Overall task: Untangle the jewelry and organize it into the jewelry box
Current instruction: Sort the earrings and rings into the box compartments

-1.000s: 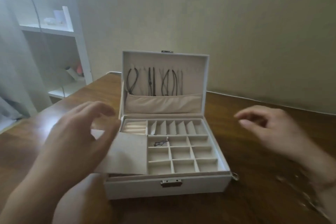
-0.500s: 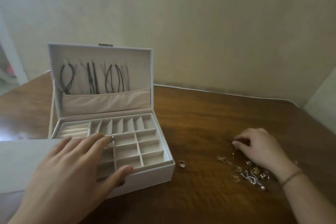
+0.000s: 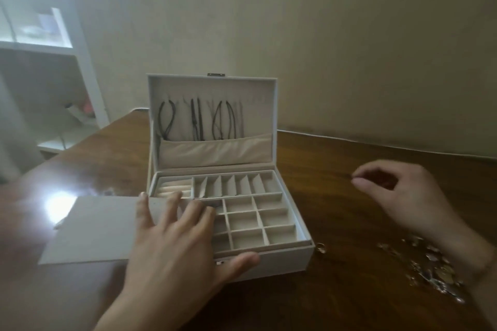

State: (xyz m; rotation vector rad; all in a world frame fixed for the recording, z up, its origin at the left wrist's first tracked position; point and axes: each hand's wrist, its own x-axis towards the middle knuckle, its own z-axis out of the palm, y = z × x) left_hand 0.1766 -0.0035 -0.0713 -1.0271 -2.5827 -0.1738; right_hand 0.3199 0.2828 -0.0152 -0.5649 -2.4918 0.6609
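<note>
Standing open on the wooden table [image 3: 349, 290], the white jewelry box [image 3: 285, 260] is recorded in the head view with its lid [image 3: 212, 83] raised upright at the back. Dark cords [image 3: 196, 122] are seen hanging inside the lid, their lower ends tucked into a beige pocket [image 3: 215, 152]. The top tray [image 3: 269, 212] of the box is divided into small compartments; a small dark item is glimpsed in one, partly hidden behind the fingers, and cannot be identified.

The left hand [image 3: 174, 247] is laid over the near left part of the box, fingers spread apart and straight across the tray, thumb pressed along the box's front wall. Nothing is gripped by it. A flat grey panel [image 3: 91, 231] is noted lying just left of the box, touching it.

The right hand [image 3: 403, 196] is held above the table, well to the right of the box, with thumb and forefinger drawn together; whether anything is pinched between them cannot be told. A tangled heap of jewelry [image 3: 430, 269] lies on the table right of the box, partly under the right wrist. One small ring [image 3: 320, 247] lies apart from the heap, just beside the box's near right corner.
</note>
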